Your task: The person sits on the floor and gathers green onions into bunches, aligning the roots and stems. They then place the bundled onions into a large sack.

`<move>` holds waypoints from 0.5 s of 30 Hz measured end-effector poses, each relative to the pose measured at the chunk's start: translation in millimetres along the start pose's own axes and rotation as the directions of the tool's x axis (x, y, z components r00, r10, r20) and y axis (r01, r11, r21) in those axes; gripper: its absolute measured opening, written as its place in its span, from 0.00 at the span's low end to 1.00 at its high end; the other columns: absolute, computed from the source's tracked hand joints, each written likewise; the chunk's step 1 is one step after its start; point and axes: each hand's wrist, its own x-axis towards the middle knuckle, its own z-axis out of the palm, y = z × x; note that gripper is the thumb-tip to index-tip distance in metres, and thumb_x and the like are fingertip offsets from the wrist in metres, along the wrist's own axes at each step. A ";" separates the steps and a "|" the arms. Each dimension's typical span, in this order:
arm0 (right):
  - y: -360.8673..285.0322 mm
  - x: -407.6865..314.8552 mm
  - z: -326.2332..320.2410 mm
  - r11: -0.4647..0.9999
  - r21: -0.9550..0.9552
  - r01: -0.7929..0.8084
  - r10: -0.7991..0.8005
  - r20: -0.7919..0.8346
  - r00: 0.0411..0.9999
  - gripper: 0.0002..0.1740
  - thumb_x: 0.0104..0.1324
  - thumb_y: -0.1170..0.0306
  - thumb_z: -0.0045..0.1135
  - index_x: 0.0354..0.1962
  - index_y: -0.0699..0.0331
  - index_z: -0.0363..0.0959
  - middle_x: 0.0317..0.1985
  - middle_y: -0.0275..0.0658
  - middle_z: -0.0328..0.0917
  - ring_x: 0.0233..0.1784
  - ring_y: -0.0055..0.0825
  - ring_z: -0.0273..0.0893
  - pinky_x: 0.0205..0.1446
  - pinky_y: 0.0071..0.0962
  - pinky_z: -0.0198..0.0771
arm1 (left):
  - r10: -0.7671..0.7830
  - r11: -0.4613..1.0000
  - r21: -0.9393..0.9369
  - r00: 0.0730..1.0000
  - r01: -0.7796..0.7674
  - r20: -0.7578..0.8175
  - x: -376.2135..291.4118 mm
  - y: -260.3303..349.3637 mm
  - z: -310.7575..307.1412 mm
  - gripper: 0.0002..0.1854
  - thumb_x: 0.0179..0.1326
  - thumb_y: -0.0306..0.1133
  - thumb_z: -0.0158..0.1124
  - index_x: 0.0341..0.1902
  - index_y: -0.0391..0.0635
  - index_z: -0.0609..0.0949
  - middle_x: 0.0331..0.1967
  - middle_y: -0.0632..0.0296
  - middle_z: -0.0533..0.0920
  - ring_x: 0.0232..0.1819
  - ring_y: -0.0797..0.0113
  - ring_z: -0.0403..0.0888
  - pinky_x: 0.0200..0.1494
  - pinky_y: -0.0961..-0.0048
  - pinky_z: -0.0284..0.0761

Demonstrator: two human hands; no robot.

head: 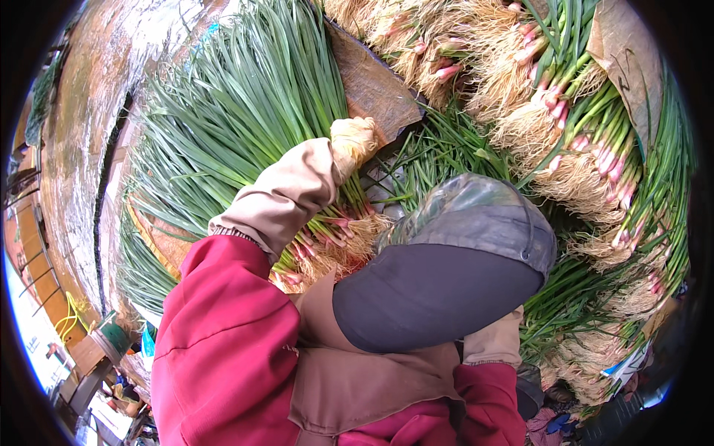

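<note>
My left hand (354, 142), in a pale yellow glove and below a beige sleeve cover, is bent over the stems of a large heap of long green onion-like plants (245, 106). Its fingers are turned away, so its grip is hidden. Pinkish-white bulbs and stringy roots (334, 240) show below the wrist. My right hand is out of view behind my raised knee; only its beige sleeve cover (493, 340) shows. Loose green leaves (452, 145) lie between the left hand and the piles on the right.
A brown sheet (374, 83) lies beside the heap. More rooted bunches (597, 150) are piled along the right, partly under another brown sheet (630, 61). My dark-clad knee (435, 295) stands between my arms. A wet floor (83, 128) stretches along the left.
</note>
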 end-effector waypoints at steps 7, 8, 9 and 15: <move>5.5 -3.0 5.7 0.999 -0.033 -0.023 0.023 0.008 1.000 0.15 0.62 0.73 0.49 0.46 0.69 0.68 0.40 0.38 0.75 0.40 0.27 0.74 0.46 0.24 0.70 | -0.160 0.976 -0.155 0.986 0.152 -0.039 26.0 58.4 -7.7 0.31 0.40 0.49 0.67 0.44 0.41 0.69 0.40 0.49 0.71 0.38 0.52 0.75 0.38 0.58 0.72; 4.9 -2.8 6.0 0.999 -0.038 -0.024 0.024 0.011 1.000 0.15 0.62 0.73 0.49 0.46 0.69 0.68 0.40 0.38 0.75 0.40 0.27 0.74 0.46 0.24 0.70 | -0.146 0.979 -0.149 0.988 0.137 -0.049 29.8 55.8 1.6 0.31 0.40 0.49 0.67 0.43 0.41 0.70 0.40 0.49 0.70 0.38 0.52 0.75 0.37 0.58 0.72; 5.1 -3.9 4.7 0.999 -0.041 -0.025 0.026 0.011 1.000 0.15 0.62 0.73 0.49 0.46 0.69 0.68 0.40 0.38 0.75 0.40 0.26 0.74 0.46 0.24 0.70 | -0.128 0.983 -0.142 0.990 0.119 -0.054 31.2 53.9 7.4 0.31 0.40 0.49 0.67 0.43 0.41 0.70 0.40 0.49 0.70 0.38 0.52 0.75 0.37 0.58 0.72; 3.9 -4.3 10.8 0.997 -0.074 -0.034 0.037 0.052 0.998 0.15 0.63 0.72 0.49 0.46 0.69 0.68 0.40 0.38 0.75 0.39 0.26 0.74 0.46 0.24 0.70 | -0.343 0.691 -0.704 0.932 0.164 -0.120 36.5 15.1 67.7 0.08 0.50 0.35 0.58 0.28 0.44 0.74 0.27 0.55 0.76 0.33 0.54 0.76 0.34 0.63 0.72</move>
